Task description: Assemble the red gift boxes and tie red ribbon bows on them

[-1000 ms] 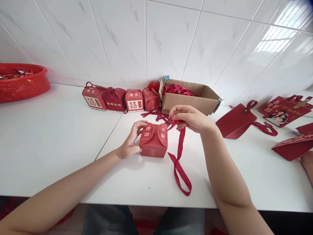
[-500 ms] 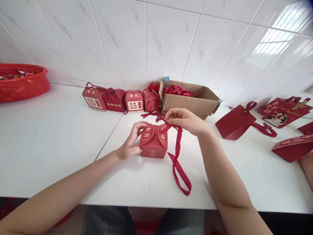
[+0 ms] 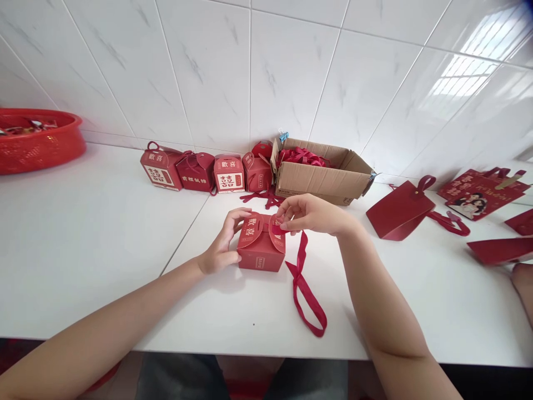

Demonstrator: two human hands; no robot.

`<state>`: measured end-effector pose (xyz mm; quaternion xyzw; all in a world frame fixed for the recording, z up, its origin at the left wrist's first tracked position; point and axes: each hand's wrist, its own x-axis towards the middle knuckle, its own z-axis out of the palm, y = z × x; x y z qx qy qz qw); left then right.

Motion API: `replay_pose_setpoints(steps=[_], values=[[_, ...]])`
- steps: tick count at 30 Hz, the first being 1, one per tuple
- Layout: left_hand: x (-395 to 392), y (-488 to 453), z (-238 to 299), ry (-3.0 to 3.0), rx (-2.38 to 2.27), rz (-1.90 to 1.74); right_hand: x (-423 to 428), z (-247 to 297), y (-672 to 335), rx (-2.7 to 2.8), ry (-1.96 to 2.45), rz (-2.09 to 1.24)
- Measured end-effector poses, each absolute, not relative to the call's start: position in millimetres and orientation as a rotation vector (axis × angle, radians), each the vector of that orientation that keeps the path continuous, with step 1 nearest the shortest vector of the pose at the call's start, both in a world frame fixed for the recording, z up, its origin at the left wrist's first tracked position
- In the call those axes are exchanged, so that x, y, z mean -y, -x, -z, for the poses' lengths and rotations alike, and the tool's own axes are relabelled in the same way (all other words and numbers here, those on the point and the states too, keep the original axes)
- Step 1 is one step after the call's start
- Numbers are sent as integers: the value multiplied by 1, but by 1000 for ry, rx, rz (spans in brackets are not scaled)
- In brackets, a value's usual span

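White surface (image 3: pixel 104 239) runs along a tiled wall (image 3: pixel 208 72); left hand (image 3: pixel 225 241) grips a red box (image 3: pixel 261 254), right hand (image 3: pixel 310 215) pinches ribbon (image 3: pixel 311 300); carton (image 3: pixel 320 180) behind.

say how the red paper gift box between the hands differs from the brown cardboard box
The red paper gift box has its top flaps folded over; the brown cardboard box is open, showing red ribbons. The gift box is compact; the cardboard box is longer. Both rest on the white table.
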<state>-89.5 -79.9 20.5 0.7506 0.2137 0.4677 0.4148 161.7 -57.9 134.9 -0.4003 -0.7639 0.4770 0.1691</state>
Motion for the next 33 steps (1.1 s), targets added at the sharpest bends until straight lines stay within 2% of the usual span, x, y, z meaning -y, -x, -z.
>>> replay_pose_setpoints(steps=[11, 19, 33], values=[[84, 88, -26, -1886, -543, -1147, 57, -130, -158, 2146, 1180, -1241], [98, 82, -40, -1807, -729, -1068, 55, -126, -154, 2128, 1176, -1228], [92, 87, -32, -1866, -649, -1029, 39, -117, -159, 2340, 660, -1232]])
